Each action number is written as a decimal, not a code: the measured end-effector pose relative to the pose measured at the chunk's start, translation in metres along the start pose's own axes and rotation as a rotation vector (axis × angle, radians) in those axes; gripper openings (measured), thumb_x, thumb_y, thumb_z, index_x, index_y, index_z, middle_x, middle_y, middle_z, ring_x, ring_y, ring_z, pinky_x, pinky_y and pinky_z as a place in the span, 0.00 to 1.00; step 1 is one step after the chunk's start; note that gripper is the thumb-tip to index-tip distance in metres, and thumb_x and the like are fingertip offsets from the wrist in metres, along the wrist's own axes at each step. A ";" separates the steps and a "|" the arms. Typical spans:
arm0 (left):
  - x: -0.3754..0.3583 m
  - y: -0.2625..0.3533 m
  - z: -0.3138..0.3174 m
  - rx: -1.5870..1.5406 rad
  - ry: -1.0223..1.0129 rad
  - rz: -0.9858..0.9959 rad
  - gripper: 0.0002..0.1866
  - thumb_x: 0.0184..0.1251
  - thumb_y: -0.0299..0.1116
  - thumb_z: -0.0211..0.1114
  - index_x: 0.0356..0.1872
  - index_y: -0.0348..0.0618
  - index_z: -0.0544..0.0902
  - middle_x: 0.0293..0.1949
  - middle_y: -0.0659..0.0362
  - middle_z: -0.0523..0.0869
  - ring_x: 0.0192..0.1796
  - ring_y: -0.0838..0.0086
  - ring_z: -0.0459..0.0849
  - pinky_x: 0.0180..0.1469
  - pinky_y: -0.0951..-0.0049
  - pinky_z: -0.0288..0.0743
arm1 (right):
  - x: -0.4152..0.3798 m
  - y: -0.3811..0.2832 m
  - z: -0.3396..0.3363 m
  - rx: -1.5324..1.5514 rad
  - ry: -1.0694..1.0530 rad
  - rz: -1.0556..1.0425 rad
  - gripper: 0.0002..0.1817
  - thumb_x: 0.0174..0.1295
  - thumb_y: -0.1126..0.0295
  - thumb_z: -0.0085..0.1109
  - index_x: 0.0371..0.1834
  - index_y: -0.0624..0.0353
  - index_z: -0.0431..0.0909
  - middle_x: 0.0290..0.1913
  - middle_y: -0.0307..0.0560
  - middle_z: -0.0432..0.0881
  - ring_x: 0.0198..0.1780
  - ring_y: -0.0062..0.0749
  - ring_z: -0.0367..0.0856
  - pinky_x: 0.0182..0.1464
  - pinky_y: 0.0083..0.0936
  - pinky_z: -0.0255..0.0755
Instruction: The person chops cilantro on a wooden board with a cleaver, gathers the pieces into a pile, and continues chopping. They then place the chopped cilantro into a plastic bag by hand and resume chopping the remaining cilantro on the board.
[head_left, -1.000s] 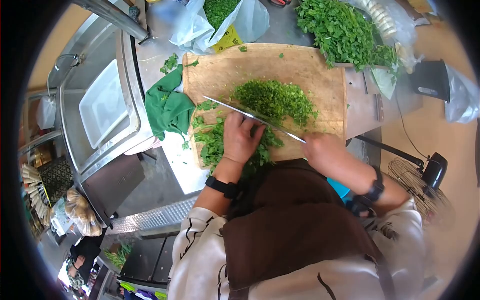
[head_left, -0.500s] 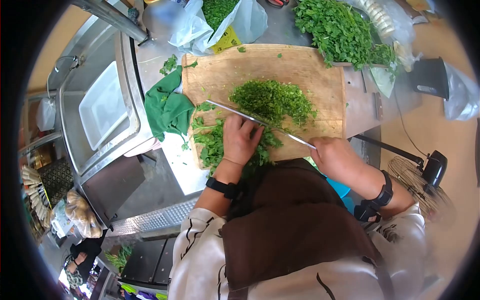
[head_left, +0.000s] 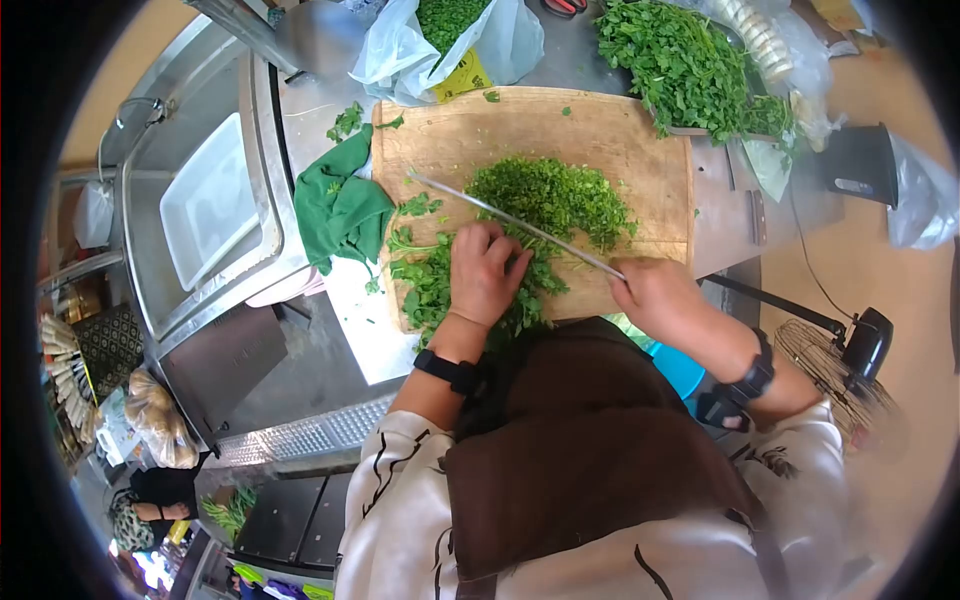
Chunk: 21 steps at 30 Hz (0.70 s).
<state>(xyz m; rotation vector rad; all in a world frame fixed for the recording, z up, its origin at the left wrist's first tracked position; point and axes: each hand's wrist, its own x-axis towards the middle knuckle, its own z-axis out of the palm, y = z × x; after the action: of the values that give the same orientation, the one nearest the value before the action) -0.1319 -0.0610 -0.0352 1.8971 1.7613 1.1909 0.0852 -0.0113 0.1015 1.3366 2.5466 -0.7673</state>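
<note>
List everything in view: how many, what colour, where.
Cutting board: one, tan, centre
Chopped greens: one pile, green, on board
Leafy bunch: one, green, board's near left
Knife: one, silver, between pile and bunch
Cloth: one, green, left of board
Sink: one, steel, left
Tub: one, white, in sink
Bag of greens: one, whitish, beyond board
Heap of leaves: one, green, upper right
Bin: one, dark, far right
Fan: one, black, lower right
Other person: one, dark-clothed, lower left
Apron: one, brown, bottom centre
Wristbands: two, black, forearms
Left hand: one, bare, on leafy bunch
Right hand: one, bare, gripping knife
</note>
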 end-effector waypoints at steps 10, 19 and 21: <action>0.006 0.006 -0.005 0.049 -0.054 0.005 0.15 0.43 0.32 0.79 0.30 0.46 0.80 0.37 0.56 0.75 0.43 0.57 0.74 0.48 0.57 0.68 | 0.043 -0.006 0.045 0.107 0.020 0.028 0.13 0.65 0.64 0.55 0.30 0.64 0.77 0.26 0.60 0.80 0.31 0.59 0.81 0.36 0.49 0.75; 0.002 0.018 -0.009 0.186 -0.205 -0.021 0.23 0.38 0.31 0.80 0.37 0.46 0.78 0.44 0.52 0.73 0.51 0.54 0.72 0.54 0.55 0.66 | 0.040 0.042 0.040 0.270 0.051 0.145 0.15 0.63 0.63 0.55 0.30 0.67 0.80 0.29 0.63 0.82 0.34 0.59 0.82 0.40 0.51 0.76; 0.000 0.013 -0.005 0.163 -0.181 0.020 0.22 0.39 0.30 0.79 0.37 0.47 0.78 0.45 0.54 0.74 0.52 0.56 0.72 0.54 0.56 0.65 | 0.032 0.069 0.043 0.370 0.113 0.159 0.16 0.64 0.62 0.57 0.30 0.68 0.80 0.24 0.60 0.81 0.29 0.53 0.83 0.36 0.45 0.76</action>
<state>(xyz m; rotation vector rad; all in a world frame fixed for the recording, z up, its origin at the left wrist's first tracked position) -0.1271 -0.0650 -0.0229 2.0465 1.7916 0.8730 0.1183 0.0219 0.0280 1.7109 2.4206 -1.2049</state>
